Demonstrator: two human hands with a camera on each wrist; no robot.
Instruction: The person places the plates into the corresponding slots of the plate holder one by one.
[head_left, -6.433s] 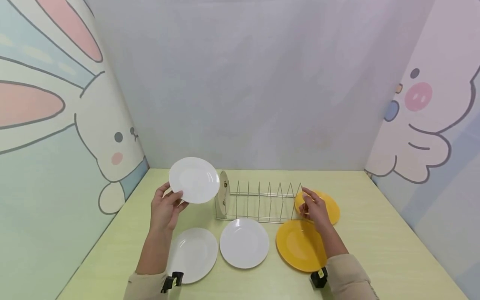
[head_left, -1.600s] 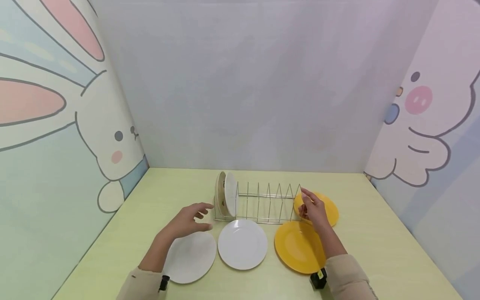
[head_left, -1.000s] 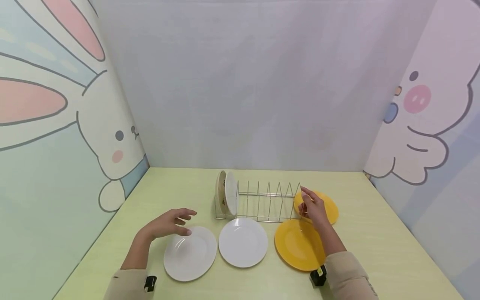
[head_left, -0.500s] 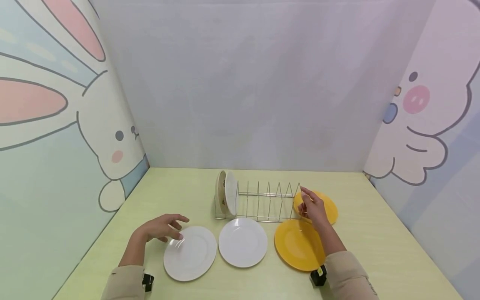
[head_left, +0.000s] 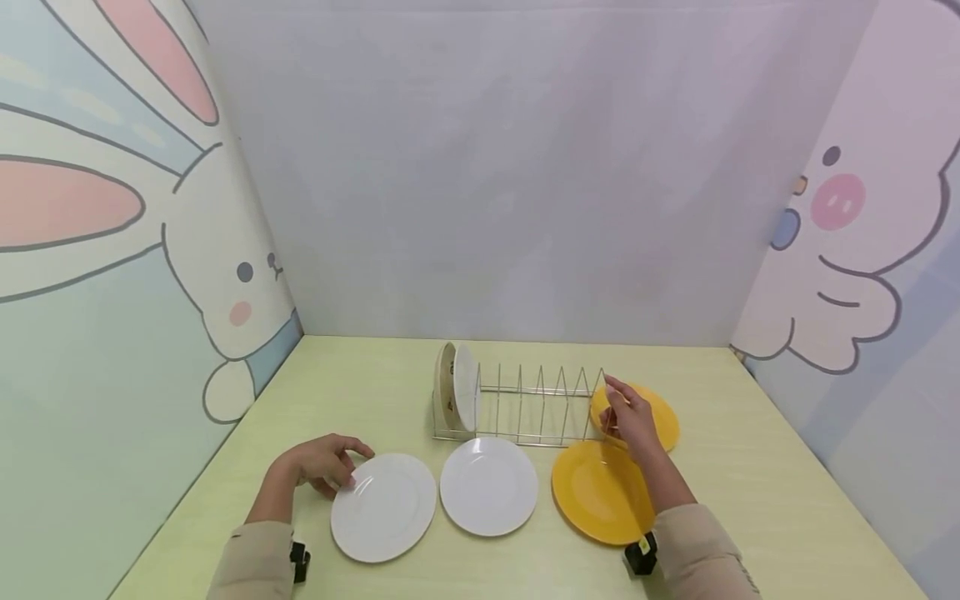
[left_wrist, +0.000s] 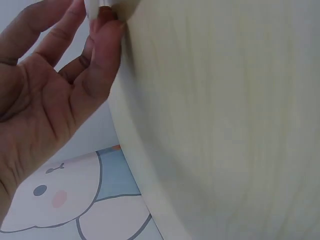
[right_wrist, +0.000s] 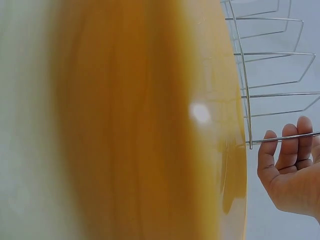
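My left hand (head_left: 321, 462) is at the left rim of a white plate (head_left: 384, 508) lying on the table. In the left wrist view the thumb and fingers of the left hand (left_wrist: 55, 85) pinch a sliver of white rim at the top edge. A wire dish rack (head_left: 519, 438) stands behind the plates, its right end gripped by my right hand (head_left: 630, 421). Fingers of the right hand (right_wrist: 292, 175) curl around the rack's end wire (right_wrist: 275, 140) in the right wrist view. A beige patterned plate (head_left: 444, 387) and a white plate (head_left: 466, 389) stand upright in the rack's left slots.
Another white plate (head_left: 489, 487) lies flat before the rack. A yellow plate (head_left: 592, 487) lies to its right, partly under my right forearm. A second yellow plate (head_left: 663, 417) sits behind the right hand. Cartoon-printed walls and a grey back wall (head_left: 510, 183) enclose the pale table.
A white plate went from my left hand into the rack beside the beige one. The left hand then drew back leftward and down to the left white plate's rim. My right hand stayed on the rack.
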